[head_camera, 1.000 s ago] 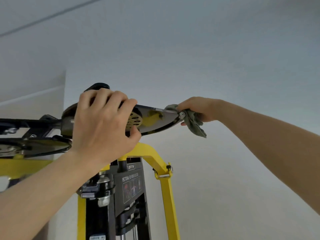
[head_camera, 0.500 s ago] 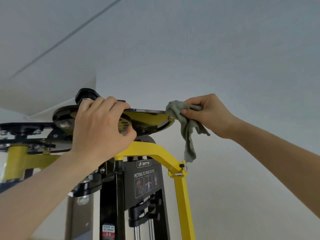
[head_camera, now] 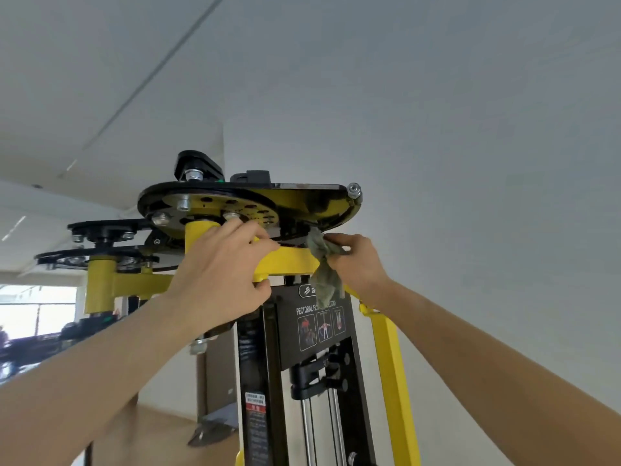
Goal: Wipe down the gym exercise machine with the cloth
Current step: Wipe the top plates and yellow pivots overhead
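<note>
One cloth [head_camera: 325,268] bunched in right hand [head_camera: 358,264].

the cloth [head_camera: 324,277] is dull grey-green. the machine frame [head_camera: 391,358] is bright yellow, its top plate [head_camera: 295,203] black with a yellow, dark-smudged underside and a silver perforated disc [head_camera: 215,205]. the black placard [head_camera: 319,317] carries white lettering and small red, blue and white figures. the wall [head_camera: 470,163] is pale grey-white.

Glossy painted-metal frame [head_camera: 289,262] — limp woven cloth [head_camera: 324,280]
</note>
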Action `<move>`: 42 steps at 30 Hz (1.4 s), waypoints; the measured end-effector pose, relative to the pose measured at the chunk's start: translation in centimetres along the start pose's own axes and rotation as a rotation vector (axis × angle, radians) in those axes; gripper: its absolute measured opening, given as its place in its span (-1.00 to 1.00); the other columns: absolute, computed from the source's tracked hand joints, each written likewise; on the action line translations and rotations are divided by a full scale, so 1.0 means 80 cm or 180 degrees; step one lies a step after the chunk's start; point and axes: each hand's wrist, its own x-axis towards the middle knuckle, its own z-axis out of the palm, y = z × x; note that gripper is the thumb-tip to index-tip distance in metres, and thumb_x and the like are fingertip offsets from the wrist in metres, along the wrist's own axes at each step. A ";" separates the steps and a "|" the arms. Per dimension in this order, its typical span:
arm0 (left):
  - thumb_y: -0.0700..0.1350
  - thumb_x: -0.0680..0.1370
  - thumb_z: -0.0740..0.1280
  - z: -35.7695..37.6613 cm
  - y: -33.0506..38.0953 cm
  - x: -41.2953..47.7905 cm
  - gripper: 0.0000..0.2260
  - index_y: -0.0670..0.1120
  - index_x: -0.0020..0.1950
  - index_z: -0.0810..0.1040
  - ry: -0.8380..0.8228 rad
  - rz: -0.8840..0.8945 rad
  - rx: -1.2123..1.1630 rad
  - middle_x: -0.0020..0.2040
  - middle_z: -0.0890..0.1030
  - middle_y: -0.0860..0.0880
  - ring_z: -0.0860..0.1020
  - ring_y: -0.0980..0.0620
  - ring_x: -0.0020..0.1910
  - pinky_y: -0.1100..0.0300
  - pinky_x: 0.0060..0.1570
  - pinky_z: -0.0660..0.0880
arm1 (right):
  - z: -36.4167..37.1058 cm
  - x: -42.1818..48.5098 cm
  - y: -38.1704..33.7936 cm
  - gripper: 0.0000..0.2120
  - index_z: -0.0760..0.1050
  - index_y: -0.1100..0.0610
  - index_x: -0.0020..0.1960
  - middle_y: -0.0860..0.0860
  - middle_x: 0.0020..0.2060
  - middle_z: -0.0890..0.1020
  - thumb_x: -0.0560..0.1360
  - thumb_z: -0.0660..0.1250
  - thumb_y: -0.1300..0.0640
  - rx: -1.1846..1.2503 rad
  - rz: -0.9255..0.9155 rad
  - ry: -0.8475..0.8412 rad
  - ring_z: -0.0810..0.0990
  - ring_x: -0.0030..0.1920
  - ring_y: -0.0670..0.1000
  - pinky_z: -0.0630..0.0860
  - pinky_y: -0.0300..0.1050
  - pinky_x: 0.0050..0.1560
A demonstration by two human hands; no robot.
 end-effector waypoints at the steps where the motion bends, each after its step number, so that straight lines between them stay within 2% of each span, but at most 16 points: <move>1: 0.04 0.40 0.50 0.003 -0.011 0.002 -0.55 0.02 0.29 0.63 -0.0094 -0.0015 0.0131 0.20 0.61 0.03 0.52 -0.05 0.19 0.00 0.11 0.51 | 0.016 0.001 -0.006 -0.61 0.66 0.07 0.09 0.14 -0.13 0.72 0.48 0.23 0.43 -0.0003 -0.0159 -0.0061 0.65 -0.22 -0.05 0.53 -0.34 -0.26; 2: 0.07 0.41 0.48 0.005 -0.022 0.003 -0.54 0.04 0.30 0.62 -0.0182 -0.0009 0.0284 0.22 0.60 0.04 0.51 -0.05 0.21 0.01 0.14 0.49 | 0.032 0.000 -0.012 -0.59 0.64 0.12 0.15 0.17 -0.12 0.71 0.48 0.20 0.46 -0.0033 -0.0324 -0.0144 0.64 -0.24 -0.10 0.50 -0.41 -0.28; 4: 0.09 0.43 0.45 0.009 -0.044 0.002 -0.57 0.04 0.29 0.63 -0.0310 0.0076 0.0520 0.22 0.60 0.04 0.50 -0.04 0.19 0.04 0.17 0.43 | 0.059 -0.003 -0.019 -0.55 0.59 0.15 0.30 0.10 -0.02 0.69 0.50 0.23 0.45 -0.0244 -0.0646 -0.0276 0.64 -0.11 -0.14 0.47 -0.47 -0.09; 7: 0.00 0.40 0.53 0.014 -0.063 -0.007 -0.66 -0.04 0.15 0.71 -0.0319 0.0312 0.0616 0.12 0.66 -0.04 0.55 -0.10 0.12 -0.01 0.13 0.46 | 0.088 -0.008 -0.021 -0.60 0.59 0.18 0.31 0.10 0.12 0.68 0.48 0.38 0.37 -0.0433 -0.1047 -0.0179 0.63 0.11 0.01 0.50 -0.25 0.17; 10: -0.04 0.38 0.58 0.021 -0.070 -0.018 -0.71 -0.07 0.06 0.67 0.0019 0.0346 0.0250 0.05 0.64 -0.04 0.59 -0.11 0.07 -0.05 0.08 0.55 | 0.103 -0.015 -0.016 -0.69 0.63 0.24 0.16 0.07 -0.04 0.72 0.43 0.46 0.40 0.0005 -0.1254 -0.0114 0.66 0.01 -0.06 0.56 -0.27 0.06; 13: 0.06 0.39 0.57 0.024 -0.068 -0.019 -0.60 -0.04 0.16 0.59 0.0161 0.0355 0.0071 0.09 0.61 -0.01 0.57 -0.08 0.08 -0.02 0.06 0.53 | 0.104 -0.013 -0.008 -0.78 0.64 0.23 0.06 0.03 -0.09 0.72 0.43 0.51 0.34 -0.0013 -0.1390 -0.0027 0.66 -0.06 -0.11 0.59 -0.21 0.00; 17: 0.26 0.47 0.42 0.024 -0.057 -0.004 -0.56 0.03 0.21 0.64 0.0132 0.0590 0.0339 0.18 0.61 0.03 0.57 -0.05 0.10 -0.02 0.04 0.45 | 0.093 -0.001 -0.008 -0.88 0.71 0.16 0.00 0.00 -0.16 0.74 0.46 0.53 0.22 0.0143 -0.1082 -0.0081 0.62 -0.27 -0.22 0.58 -0.17 -0.17; 21: 0.18 0.57 0.36 0.028 -0.051 0.010 -0.75 0.04 0.04 0.69 0.0145 0.0442 -0.0016 0.08 0.62 0.06 0.53 0.00 0.07 0.08 -0.01 0.42 | 0.071 0.002 -0.008 -0.89 0.73 0.19 -0.08 0.22 -0.21 0.72 0.51 0.48 0.15 0.0495 -0.0768 -0.0796 0.58 -0.27 0.06 0.53 -0.02 -0.20; 23: 0.15 0.58 0.34 0.027 -0.054 0.011 -0.76 0.03 -0.03 0.70 0.0120 0.0351 -0.0212 -0.03 0.62 0.09 0.50 0.06 0.01 0.15 -0.14 0.38 | 0.057 0.004 -0.005 -0.88 0.73 0.17 -0.04 0.17 -0.17 0.73 0.54 0.43 0.15 0.0696 -0.0519 -0.1095 0.63 -0.21 0.03 0.58 -0.11 -0.13; 26: 0.13 0.57 0.36 0.019 -0.060 0.003 -0.79 0.04 -0.08 0.70 0.0137 0.0178 -0.0555 -0.15 0.62 0.13 0.52 0.09 -0.13 0.09 -0.22 0.49 | 0.034 0.008 0.002 -0.83 0.71 0.20 0.05 0.13 -0.06 0.75 0.55 0.42 0.13 0.0634 -0.0223 -0.1186 0.71 -0.03 0.09 0.64 -0.03 0.07; 29: 0.10 0.54 0.39 0.010 -0.068 -0.007 -0.83 0.06 -0.12 0.71 0.0276 -0.0167 -0.1033 -0.27 0.56 0.16 0.51 0.14 -0.28 0.04 -0.21 0.53 | 0.017 0.016 0.009 -0.91 0.73 0.06 -0.09 -0.05 -0.21 0.74 0.54 0.46 0.09 0.0029 -0.0112 -0.1030 0.70 -0.14 0.00 0.62 -0.14 -0.09; 31: 0.08 0.54 0.42 0.008 -0.073 -0.010 -0.87 0.08 -0.11 0.71 0.0355 -0.0251 -0.1167 -0.28 0.56 0.11 0.52 0.14 -0.29 0.03 -0.23 0.51 | 0.010 0.021 0.013 -0.91 0.71 0.03 -0.13 -0.02 -0.22 0.73 0.53 0.46 0.06 -0.0366 -0.0073 -0.0921 0.67 -0.18 0.00 0.59 -0.10 -0.12; 35: -0.04 0.57 0.43 -0.002 -0.083 -0.020 -0.93 0.06 -0.07 0.72 0.0377 0.0226 -0.0873 -0.27 0.54 0.11 0.47 0.15 -0.34 0.15 -0.36 0.41 | 0.010 0.032 0.014 -0.88 0.70 0.13 -0.10 0.06 -0.20 0.70 0.55 0.45 0.11 -0.0738 -0.0326 -0.0449 0.55 -0.23 -0.04 0.48 -0.15 -0.13; 37: -0.12 0.58 0.42 -0.009 -0.087 -0.024 -0.91 0.00 -0.06 0.72 0.0401 0.0770 -0.0284 -0.21 0.56 0.07 0.48 0.11 -0.34 0.28 -0.43 0.32 | 0.019 0.034 0.009 -0.92 0.69 0.14 -0.06 0.08 -0.23 0.68 0.55 0.44 0.16 -0.0660 -0.0443 -0.0082 0.56 -0.30 -0.03 0.49 -0.20 -0.22; 40: -0.33 0.46 0.48 -0.010 -0.097 -0.024 -0.88 -0.12 -0.14 0.69 0.0367 0.1388 0.0612 -0.21 0.55 -0.06 0.51 -0.01 -0.33 0.14 -0.55 0.39 | 0.042 0.035 0.003 -0.92 0.63 0.13 -0.09 0.09 -0.30 0.63 0.55 0.41 0.27 -0.0009 -0.0272 0.0300 0.64 -0.43 0.03 0.56 -0.20 -0.41; 42: -0.34 0.45 0.48 -0.010 -0.099 -0.021 -0.89 -0.14 -0.16 0.67 0.0322 0.1400 0.0858 -0.23 0.53 -0.07 0.50 -0.04 -0.31 0.08 -0.52 0.43 | 0.061 0.034 0.002 -0.87 0.57 0.18 -0.11 0.15 -0.24 0.64 0.54 0.38 0.37 0.0571 -0.0108 0.0404 0.71 -0.36 0.07 0.64 -0.17 -0.35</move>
